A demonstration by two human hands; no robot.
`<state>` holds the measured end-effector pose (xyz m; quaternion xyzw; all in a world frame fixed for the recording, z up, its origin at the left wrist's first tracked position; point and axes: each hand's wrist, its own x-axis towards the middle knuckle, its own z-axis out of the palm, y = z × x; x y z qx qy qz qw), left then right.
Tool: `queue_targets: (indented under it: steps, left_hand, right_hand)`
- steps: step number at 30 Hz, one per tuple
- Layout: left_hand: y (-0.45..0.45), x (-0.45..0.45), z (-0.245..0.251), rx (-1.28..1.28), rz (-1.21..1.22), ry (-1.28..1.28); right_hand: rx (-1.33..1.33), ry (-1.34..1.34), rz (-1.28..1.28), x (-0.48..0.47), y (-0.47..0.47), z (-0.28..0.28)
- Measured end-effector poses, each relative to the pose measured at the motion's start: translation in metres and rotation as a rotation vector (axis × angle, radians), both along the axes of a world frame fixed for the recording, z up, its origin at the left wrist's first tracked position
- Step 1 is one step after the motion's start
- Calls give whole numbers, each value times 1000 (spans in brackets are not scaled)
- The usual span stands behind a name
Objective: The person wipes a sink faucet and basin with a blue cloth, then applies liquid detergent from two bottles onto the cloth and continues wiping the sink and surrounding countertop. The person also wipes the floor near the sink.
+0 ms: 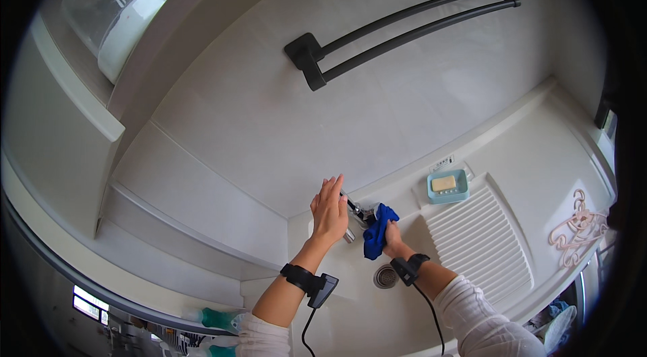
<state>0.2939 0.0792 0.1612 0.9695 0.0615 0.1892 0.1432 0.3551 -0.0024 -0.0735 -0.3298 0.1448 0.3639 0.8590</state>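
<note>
A crumpled blue cloth [375,239] is gripped in my right hand [391,240], pressed up by the base of the chrome faucet [357,213]. My left hand [329,211] is raised beside the faucet's left side, palm turned toward it and fingers stretched out. It holds nothing that I can see, and whether it touches the faucet is hidden. The white laundry sink [349,301] lies below both hands, its metal drain [385,276] just under the cloth.
Right of the hands is a ribbed washboard [480,241]. A blue soap dish [448,195] with a yellow soap bar [444,183] sits behind it. Pink hangers [579,230] lie further right. A black towel rack [404,28] juts from the wall. A plastic container [116,8] stands upper left.
</note>
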Motion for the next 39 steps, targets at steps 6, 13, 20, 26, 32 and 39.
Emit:
queue_targets:
  steps: [6, 13, 20, 26, 32, 39]
  left_hand:
    - [2, 1, 3, -23, -16, 44]
    - [7, 2, 2, 8, -85, 17]
    - [12, 1, 4, -7, -137, 61]
    - [15, -1, 4, -43, -196, 36]
    - [20, 0, 2, -46, -192, 29]
    - [11, -4, 1, -79, -117, -32]
  right_hand:
    - [-284, -145, -75, 2, -24, 2]
    - [65, -13, -22, 1, 7, -11]
    - [-268, -61, 118, -27, -17, 12]
    - [-331, -192, -44, 10, -27, 17]
    - [-292, -384, 77, -2, 8, -20]
    - [-499, -328, 396, -69, -5, 16]
